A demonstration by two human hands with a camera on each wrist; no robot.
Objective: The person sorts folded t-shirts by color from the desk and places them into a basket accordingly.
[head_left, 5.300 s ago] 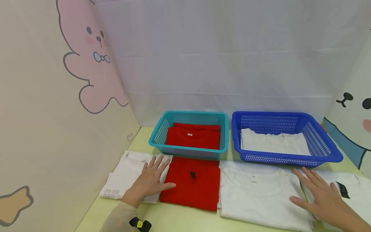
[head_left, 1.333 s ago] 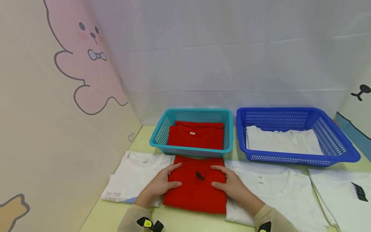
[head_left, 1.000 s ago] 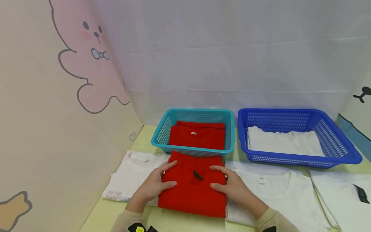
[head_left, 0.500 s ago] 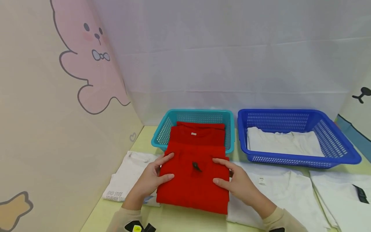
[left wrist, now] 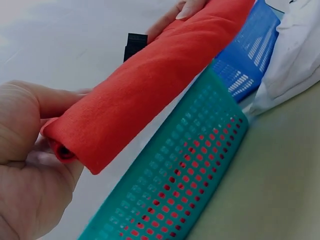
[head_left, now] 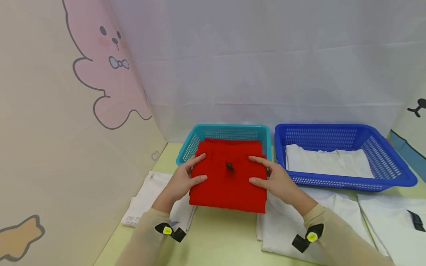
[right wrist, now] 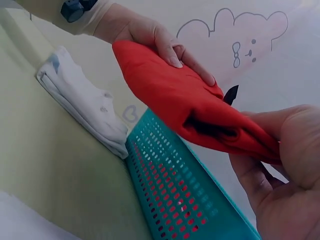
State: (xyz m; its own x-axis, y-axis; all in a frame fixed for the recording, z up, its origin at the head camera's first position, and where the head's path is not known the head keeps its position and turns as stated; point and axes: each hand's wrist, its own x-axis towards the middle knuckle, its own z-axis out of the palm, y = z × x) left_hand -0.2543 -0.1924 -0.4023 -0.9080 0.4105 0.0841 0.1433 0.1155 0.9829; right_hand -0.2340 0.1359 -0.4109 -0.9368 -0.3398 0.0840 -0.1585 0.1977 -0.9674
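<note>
Your two hands hold a folded red shirt (head_left: 229, 188) level with each other, the left hand (head_left: 181, 182) on its 9 o'clock edge and the right hand (head_left: 281, 183) on its 3 o'clock edge, so neither is clearly nearer to it. On each side your fingers are partly curled and grip the cloth: a thumb and one finger show on top, spaced apart, while the others pass out of sight below. The shirt's straight folds run from 9 to 3 o'clock, across the line between you and the teal basket (head_left: 234, 131), and a dark tag (head_left: 229, 167) sits near its middle, between your fingertips. Both wrist views show the shirt raised above the basket's rim, apart from it. From your head, its 12 o'clock part overlaps the basket's mouth and its 6 o'clock edge shows against the tabletop (head_left: 219, 236), with the near rim hidden underneath. How far the shirt clears that rim is hard to tell. The basket thus lies below the shirt and towards 12 o'clock, with red cloth (head_left: 234, 141) inside. At about 2 o'clock from your right hand is a blue basket (head_left: 321, 136), separate from the teal one, holding a folded white shirt (head_left: 329, 162).
</note>
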